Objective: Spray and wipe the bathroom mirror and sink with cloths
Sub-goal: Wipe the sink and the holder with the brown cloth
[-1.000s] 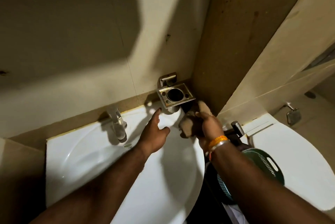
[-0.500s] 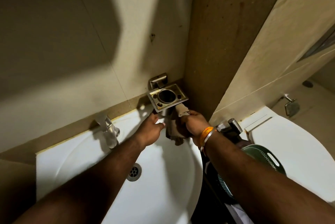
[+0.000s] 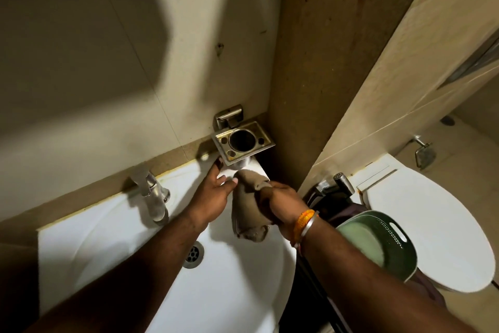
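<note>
Right-hand grip (image 3: 280, 204) has the fingers curled round the upper part of a bunched brown cloth (image 3: 249, 211). The left hand (image 3: 213, 192) lies with straight fingers against the back rim of the white ceramic sink (image 3: 113, 230), its fingertips reaching under the square stainless-steel tumbler holder (image 3: 243, 142) fixed to the wall; it holds nothing that I can make out.

The cloth hangs over the back right corner of the basin, between the two hands. Its long axis runs roughly vertical: the top end is pushed up towards the underside of the holder, and the loose, folded end dangles down towards the bowl. Whether the top end actually touches the holder is hard to tell, since the hand and the holder's edge hide that spot.

Risks, as I judge them: the gap under the holder is tight, so a hard push could knock knuckles on the metal edge or strain the wall bracket. The dangling end could drag across the wet bowl and smear areas that are meant to be wiped clean. Just beside the right forearm, a green plastic basket (image 3: 378, 241) sits close enough that a backward elbow sweep might tip it. The chrome tap (image 3: 154, 195) stands well to the left, out of the way.
</note>
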